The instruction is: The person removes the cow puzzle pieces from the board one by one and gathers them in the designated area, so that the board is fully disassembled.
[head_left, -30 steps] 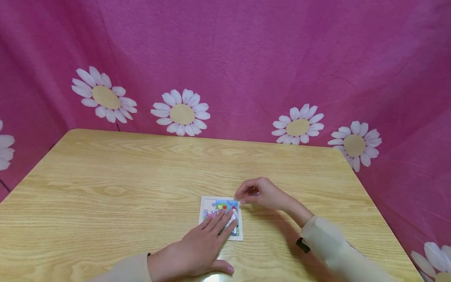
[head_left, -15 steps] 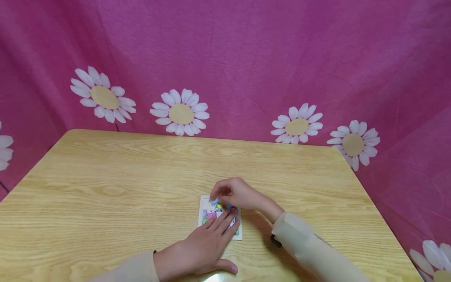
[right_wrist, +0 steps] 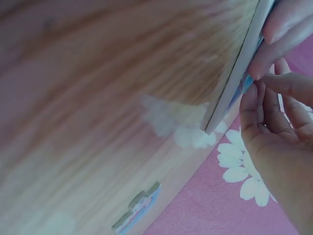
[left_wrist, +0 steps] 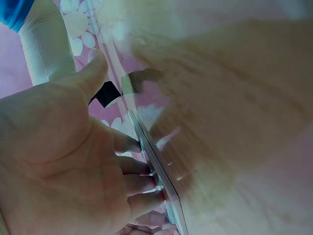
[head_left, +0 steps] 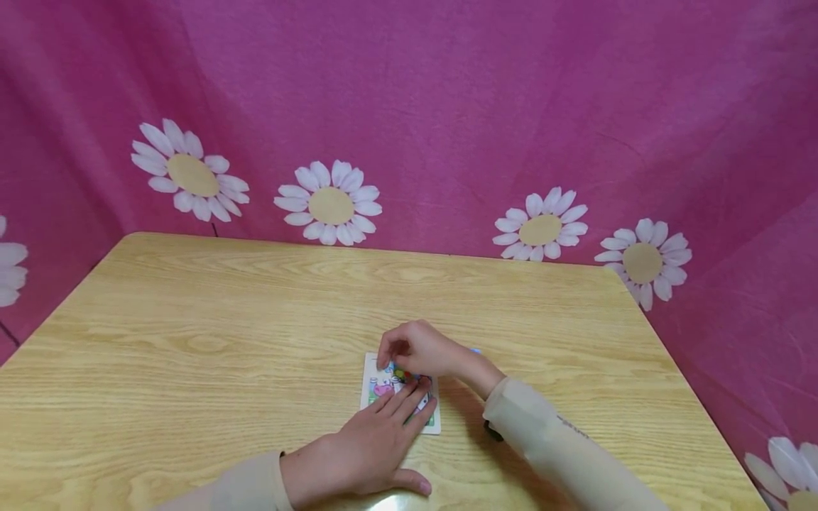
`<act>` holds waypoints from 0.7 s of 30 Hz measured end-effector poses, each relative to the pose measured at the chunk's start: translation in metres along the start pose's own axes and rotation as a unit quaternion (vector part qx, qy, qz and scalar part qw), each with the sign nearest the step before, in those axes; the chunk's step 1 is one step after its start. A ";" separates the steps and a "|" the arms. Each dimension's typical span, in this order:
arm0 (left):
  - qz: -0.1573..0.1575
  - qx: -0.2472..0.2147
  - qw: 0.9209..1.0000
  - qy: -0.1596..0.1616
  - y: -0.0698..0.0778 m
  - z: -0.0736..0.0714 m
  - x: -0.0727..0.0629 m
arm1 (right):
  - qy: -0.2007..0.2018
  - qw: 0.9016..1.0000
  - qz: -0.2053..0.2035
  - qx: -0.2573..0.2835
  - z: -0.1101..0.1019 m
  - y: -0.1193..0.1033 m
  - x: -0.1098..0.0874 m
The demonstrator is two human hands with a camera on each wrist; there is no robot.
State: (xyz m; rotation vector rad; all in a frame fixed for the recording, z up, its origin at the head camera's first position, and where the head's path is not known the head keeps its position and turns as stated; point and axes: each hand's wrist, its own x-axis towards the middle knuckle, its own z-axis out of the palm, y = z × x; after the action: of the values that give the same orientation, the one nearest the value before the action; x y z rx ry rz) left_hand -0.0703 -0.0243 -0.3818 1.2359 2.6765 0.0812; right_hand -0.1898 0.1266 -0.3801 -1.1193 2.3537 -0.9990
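A small square jigsaw puzzle with a white frame (head_left: 366,383) and a cartoon cow picture lies near the front middle of the table. My left hand (head_left: 367,451) rests on its lower part, fingers straight and spread, covering much of the picture. In the left wrist view, these fingertips press against the puzzle board (left_wrist: 159,169). My right hand (head_left: 423,349) is over the puzzle's upper left corner, thumb and fingers bent together. The right wrist view shows its fingertips pinching a small blue puzzle piece (right_wrist: 248,84) close to the board, mostly hidden by the fingers.
A loose puzzle piece (right_wrist: 138,209) lies on the wooden table (head_left: 224,319); its blue edge (head_left: 476,350) shows beyond my right wrist in the head view. A pink cloth (head_left: 422,106) with white daisies hangs behind the table and at its sides.
My right hand has moved left from the puzzle's upper right corner to its upper left, then barely shifted. My left hand has slid slightly right and stays on the puzzle.
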 end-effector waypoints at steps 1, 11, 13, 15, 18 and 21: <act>0.001 -0.001 1.000 0.000 0.000 0.000 0.000 | -0.002 1.000 0.004 0.004 0.000 0.000 0.000; 0.000 -0.005 1.000 -0.003 0.000 0.000 0.000 | -0.010 0.997 -0.008 0.076 -0.005 0.008 -0.004; 0.000 -0.002 1.000 -0.003 0.000 0.000 0.000 | -0.010 0.996 -0.005 0.085 -0.005 0.009 -0.006; 0.001 -0.002 1.000 -0.004 0.000 0.000 0.000 | -0.009 0.996 0.001 0.089 -0.006 0.008 -0.007; 0.003 -0.004 1.000 -0.009 -0.001 -0.001 0.000 | -0.006 0.996 0.003 0.088 -0.006 0.010 -0.009; 0.004 -0.008 1.000 -0.017 -0.001 -0.001 0.001 | -0.001 0.997 0.009 0.080 -0.007 0.010 -0.013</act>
State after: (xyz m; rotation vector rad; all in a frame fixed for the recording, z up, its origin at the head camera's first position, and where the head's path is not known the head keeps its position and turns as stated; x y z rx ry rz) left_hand -0.0718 -0.0243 -0.3812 1.2330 2.6356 0.0829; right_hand -0.1911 0.1441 -0.3821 -1.0367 2.2324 -1.1581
